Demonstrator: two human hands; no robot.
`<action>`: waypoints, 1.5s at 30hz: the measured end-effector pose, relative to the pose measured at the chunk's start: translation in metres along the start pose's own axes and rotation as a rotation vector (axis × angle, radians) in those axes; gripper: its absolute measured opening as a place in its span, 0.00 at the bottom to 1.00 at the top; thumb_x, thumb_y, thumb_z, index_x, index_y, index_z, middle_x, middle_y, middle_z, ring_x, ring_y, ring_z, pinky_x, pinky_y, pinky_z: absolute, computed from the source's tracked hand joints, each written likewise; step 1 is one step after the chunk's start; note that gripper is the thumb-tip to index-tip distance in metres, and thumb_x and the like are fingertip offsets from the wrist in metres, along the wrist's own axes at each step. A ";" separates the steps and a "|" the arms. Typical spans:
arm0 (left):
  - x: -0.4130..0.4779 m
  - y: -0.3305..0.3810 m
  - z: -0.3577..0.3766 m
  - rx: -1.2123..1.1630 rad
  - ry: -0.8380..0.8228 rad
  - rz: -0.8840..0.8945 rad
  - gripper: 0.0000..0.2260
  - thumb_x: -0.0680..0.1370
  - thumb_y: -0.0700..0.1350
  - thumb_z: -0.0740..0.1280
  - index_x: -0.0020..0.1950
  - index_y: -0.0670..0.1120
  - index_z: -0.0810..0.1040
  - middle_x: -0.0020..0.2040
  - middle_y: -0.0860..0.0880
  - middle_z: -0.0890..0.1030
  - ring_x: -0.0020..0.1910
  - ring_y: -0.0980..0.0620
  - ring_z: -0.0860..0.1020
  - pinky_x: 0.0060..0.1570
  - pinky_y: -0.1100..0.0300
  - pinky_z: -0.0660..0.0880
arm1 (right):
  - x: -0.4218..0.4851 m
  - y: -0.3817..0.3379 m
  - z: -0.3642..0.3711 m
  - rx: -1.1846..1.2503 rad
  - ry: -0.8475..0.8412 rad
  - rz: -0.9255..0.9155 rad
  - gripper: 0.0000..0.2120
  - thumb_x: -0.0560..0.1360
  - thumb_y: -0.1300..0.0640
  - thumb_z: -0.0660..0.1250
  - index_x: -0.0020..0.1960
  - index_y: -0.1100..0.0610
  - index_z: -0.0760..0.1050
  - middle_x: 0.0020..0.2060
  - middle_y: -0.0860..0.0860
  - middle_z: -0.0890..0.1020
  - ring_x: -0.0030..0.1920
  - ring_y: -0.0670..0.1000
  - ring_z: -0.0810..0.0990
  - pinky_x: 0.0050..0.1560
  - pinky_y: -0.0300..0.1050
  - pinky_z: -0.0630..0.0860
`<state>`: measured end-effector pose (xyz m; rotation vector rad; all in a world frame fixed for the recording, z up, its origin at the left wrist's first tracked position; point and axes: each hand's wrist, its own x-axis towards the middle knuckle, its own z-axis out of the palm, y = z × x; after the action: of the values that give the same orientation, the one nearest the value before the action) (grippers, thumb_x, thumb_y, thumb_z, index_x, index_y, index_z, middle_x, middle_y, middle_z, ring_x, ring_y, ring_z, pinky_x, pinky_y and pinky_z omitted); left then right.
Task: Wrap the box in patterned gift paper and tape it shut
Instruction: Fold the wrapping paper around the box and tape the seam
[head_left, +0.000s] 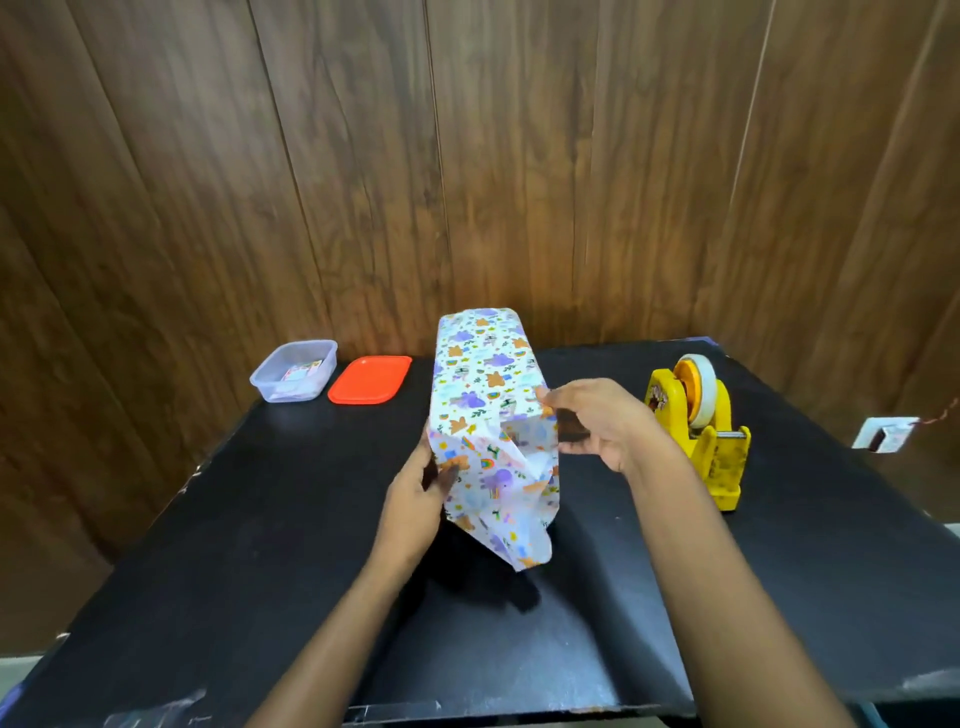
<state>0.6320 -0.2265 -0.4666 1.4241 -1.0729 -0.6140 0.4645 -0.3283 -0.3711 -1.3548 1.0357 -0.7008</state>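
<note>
A person's left hand (418, 491) pinches the loose gift paper (498, 488) at the near end of the box (480, 374), thumb on the patterned face and fingers tucked behind. The right hand (597, 423) clasps the box's right edge, thumb on top and fingers curled along the side. The one box, long and already sheathed in animal-print paper, is held between both hands over the middle of the black table (260, 519). Its near end is raised and its open paper sleeve hangs crumpled toward the camera; whether the far end touches the table cannot be told. To the right, well clear of the box, stands one yellow tape dispenser (719, 462) carrying a single roll of tape (701, 387), partly behind the right wrist. At the table's far left sit one clear plastic container (265, 385) and, just beside it, one red lid (370, 379). A wood-panelled wall (467, 156) stands behind the table.
</note>
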 end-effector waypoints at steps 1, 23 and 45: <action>0.000 0.000 -0.002 0.011 -0.018 -0.049 0.22 0.78 0.34 0.62 0.67 0.53 0.72 0.58 0.58 0.80 0.55 0.63 0.77 0.57 0.60 0.75 | 0.000 0.006 0.000 0.013 0.011 0.005 0.06 0.76 0.58 0.67 0.41 0.58 0.75 0.42 0.56 0.82 0.41 0.52 0.79 0.47 0.48 0.75; 0.001 0.081 0.002 -0.234 0.139 -0.422 0.15 0.77 0.50 0.65 0.36 0.41 0.77 0.29 0.46 0.82 0.25 0.53 0.79 0.28 0.65 0.70 | -0.006 0.020 0.012 -0.336 0.378 -0.113 0.24 0.76 0.42 0.61 0.37 0.63 0.74 0.39 0.60 0.83 0.40 0.59 0.81 0.48 0.57 0.78; 0.000 0.063 0.004 -0.427 0.234 -0.394 0.07 0.75 0.38 0.65 0.36 0.43 0.76 0.32 0.47 0.81 0.30 0.52 0.79 0.28 0.65 0.69 | -0.016 0.038 0.011 0.297 0.093 0.027 0.09 0.76 0.60 0.66 0.38 0.63 0.75 0.19 0.48 0.66 0.20 0.44 0.58 0.22 0.36 0.58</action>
<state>0.6123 -0.2216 -0.4065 1.2919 -0.4391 -0.8745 0.4618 -0.3048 -0.4059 -1.0579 0.9769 -0.8672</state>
